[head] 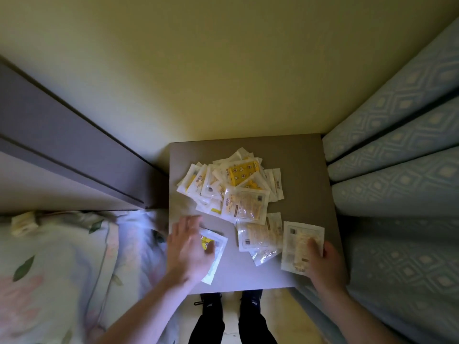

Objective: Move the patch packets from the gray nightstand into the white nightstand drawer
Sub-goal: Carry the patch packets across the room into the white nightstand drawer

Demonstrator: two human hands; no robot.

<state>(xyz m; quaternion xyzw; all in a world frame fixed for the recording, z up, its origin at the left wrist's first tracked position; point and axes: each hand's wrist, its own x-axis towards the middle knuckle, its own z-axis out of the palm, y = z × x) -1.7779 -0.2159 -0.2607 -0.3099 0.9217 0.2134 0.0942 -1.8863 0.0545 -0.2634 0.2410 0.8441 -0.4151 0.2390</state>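
We look straight down on the gray nightstand (pixel 305 155), whose flat top stands against a pale yellow wall (pixel 223 70). Most of the patch packets (pixel 231 184) lie in a loose, overlapping heap on the middle of that top — white sachets, some with yellow printed faces, tilted every which way. Two or three more packets (pixel 259 235) lie nearer the front edge, just below the heap and partly overlapping one another.

Our left hand (pixel 190 249) is blurred and lies palm-down over a white packet with a yellow patch (pixel 216 252) near the front left corner of the nightstand; the fingers are spread fairly wide across it, and we cannot tell whether the grip has closed on it or merely rests on top. Our right hand (pixel 323 260) is at the front right corner, its grip pinched on a pale packet (pixel 299 244) — thumb on the upper face, the other fingers hidden beneath.

To the left sits a bed with floral bedding (pixel 49 269), and behind it a gray panel (pixel 62 150). To the right rises blue patterned upholstery (pixel 397 145). Below the front edge of the nightstand we see our own dark shoes (pixel 231 306) on the floor.
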